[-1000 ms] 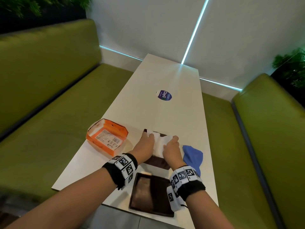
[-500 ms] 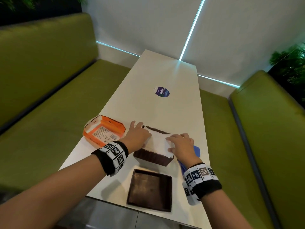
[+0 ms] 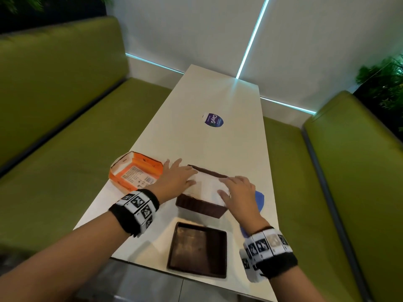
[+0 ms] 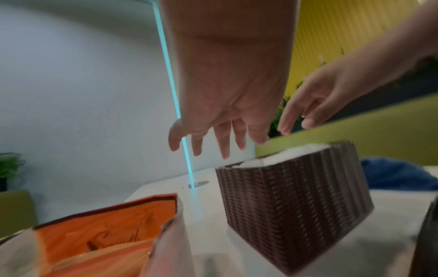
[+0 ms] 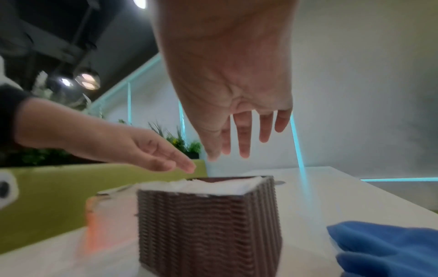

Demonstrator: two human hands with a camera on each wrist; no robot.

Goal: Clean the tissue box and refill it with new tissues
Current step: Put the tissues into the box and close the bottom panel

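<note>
The brown woven tissue box (image 3: 199, 207) stands near the table's front, filled to the rim with white tissues (image 3: 207, 186). My left hand (image 3: 178, 176) hovers over the box's left edge with straight, spread fingers. Over the right edge, my right hand (image 3: 234, 188) is held flat in the same way. In the left wrist view the left hand's fingers (image 4: 224, 142) are a little above the tissues (image 4: 284, 155). In the right wrist view the right hand's fingers (image 5: 244, 138) are likewise clear of the box (image 5: 208, 224). Neither hand holds anything.
The box's brown lid (image 3: 197, 249) lies flat near the table's front edge. An opened orange carton (image 3: 135, 173) sits left of the box. A blue cloth (image 3: 259, 199) lies to the right, partly under my right wrist. Green benches (image 3: 65, 149) flank the white table (image 3: 218, 149).
A second ago both hands were pressing the tissues into the box with bent fingers. They have since opened flat, spread to the box's sides and lifted slightly.
</note>
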